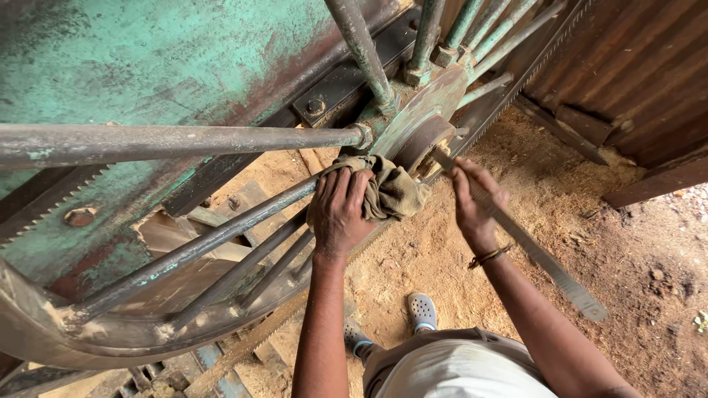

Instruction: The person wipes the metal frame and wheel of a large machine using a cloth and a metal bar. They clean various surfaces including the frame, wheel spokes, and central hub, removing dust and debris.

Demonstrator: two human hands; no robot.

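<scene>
My left hand [339,212] presses a crumpled olive-brown rag [387,188] against a spoke [221,234] of a big green metal wheel, close to its hub [420,129]. My right hand [473,203] grips a long flat grey metal strip [546,262] like a blade or file. One end of the strip points at the hub; the other end runs down to the right past my forearm. A thread band is on my right wrist.
A toothed saw band [509,92] runs diagonally past the hub to the upper right. The wheel rim [88,332] curves at lower left. The ground [560,184] is sawdust. A rusty corrugated wall [634,66] stands at right. My grey clog [422,311] is below.
</scene>
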